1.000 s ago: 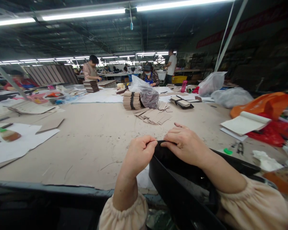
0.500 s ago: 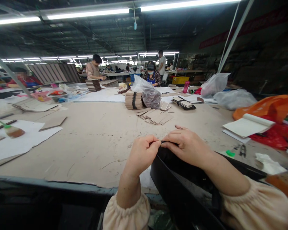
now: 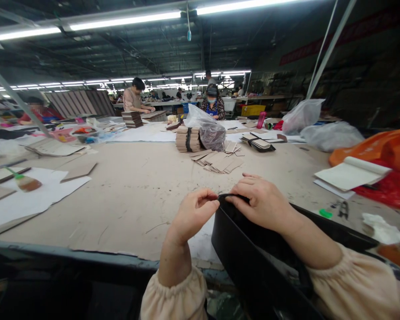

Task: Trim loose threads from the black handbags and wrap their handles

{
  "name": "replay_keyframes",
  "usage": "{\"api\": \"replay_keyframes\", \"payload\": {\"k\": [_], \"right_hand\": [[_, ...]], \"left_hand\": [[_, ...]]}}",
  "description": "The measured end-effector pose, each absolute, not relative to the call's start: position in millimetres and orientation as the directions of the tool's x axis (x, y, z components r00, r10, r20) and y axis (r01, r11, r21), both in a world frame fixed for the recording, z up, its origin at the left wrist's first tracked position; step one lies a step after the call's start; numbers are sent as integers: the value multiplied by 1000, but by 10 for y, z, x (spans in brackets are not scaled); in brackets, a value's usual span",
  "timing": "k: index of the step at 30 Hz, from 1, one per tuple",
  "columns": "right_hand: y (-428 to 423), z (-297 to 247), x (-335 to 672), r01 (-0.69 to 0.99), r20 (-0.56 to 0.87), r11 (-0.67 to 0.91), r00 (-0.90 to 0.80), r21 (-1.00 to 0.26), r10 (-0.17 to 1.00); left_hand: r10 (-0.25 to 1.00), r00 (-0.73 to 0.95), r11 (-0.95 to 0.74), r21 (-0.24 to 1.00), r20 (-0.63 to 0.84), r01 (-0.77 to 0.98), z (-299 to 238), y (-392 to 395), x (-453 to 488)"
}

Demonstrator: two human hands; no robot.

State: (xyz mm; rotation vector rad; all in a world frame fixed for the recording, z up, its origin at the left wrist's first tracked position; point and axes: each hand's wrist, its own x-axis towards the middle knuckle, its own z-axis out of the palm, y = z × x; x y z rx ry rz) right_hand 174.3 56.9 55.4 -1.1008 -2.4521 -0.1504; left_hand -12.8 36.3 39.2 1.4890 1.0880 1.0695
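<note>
A black, open-topped bag [image 3: 240, 258] with smooth, stiff-looking walls stands tilted at the table's front edge, its far corner towards the table. With thumb and fingers curled together, my left hand [image 3: 194, 214] is closed at the outside of that corner's rim. My right hand [image 3: 265, 202] grips the top edge just right of the corner, thumb on the inner side and fingers over the rim. My right forearm lies across the bag's opening and hides part of the inside. The bag's near end runs out of view at the bottom.
Brown card pieces [image 3: 216, 161] lie beside a strapped stack [image 3: 188, 140] and a plastic bag [image 3: 211, 133]. At left is a glue brush [image 3: 26, 181] on white paper; at right, a notepad [image 3: 353, 171], scissors [image 3: 343, 210] and crumpled tissue [image 3: 383, 229]. Co-workers [image 3: 135, 98] are behind.
My left fingertips have shifted slightly left from the rim's corner, and more of the corner shows. My right hand keeps its hold on the edge. The view has shifted slightly left.
</note>
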Motion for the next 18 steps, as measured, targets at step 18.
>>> {"api": "replay_keyframes", "payload": {"k": [18], "right_hand": [[591,548,1704,719,408,687,-599,-106,689]], "left_hand": [[943,279,-272,901,179,340,360,368,-88]]}}
